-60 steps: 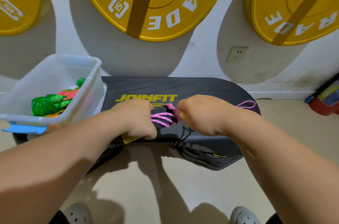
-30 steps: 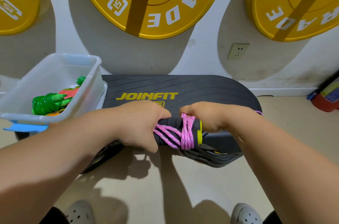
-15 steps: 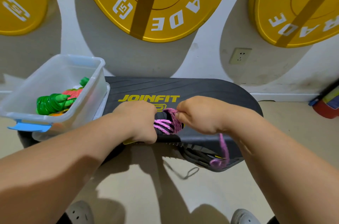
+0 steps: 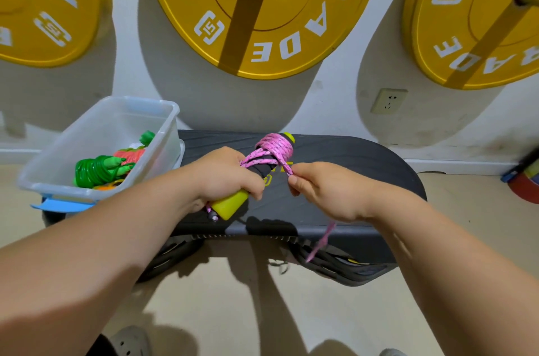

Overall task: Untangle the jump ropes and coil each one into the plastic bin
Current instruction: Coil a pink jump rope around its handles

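My left hand (image 4: 230, 175) grips the black jump-rope handles with yellow end caps (image 4: 230, 204), held tilted over the black step board (image 4: 335, 166). Pink rope (image 4: 275, 147) is wound in several turns around the upper end of the handles. My right hand (image 4: 320, 186) pinches the pink rope just right of the coil; the loose tail (image 4: 320, 242) hangs below my right wrist. The clear plastic bin (image 4: 96, 192) stands at the left and holds a coiled green rope (image 4: 93, 170) and a red one (image 4: 129, 154).
The black step board lies against a white wall with yellow weight plates (image 4: 262, 11) hung above it. A wall socket (image 4: 389, 100) is at the right. A red object (image 4: 525, 186) sits at the far right on the beige floor.
The handles have tilted upright in my left hand and the pink coil now sits at their far end. My right hand has drawn back to the right with the rope's tail.
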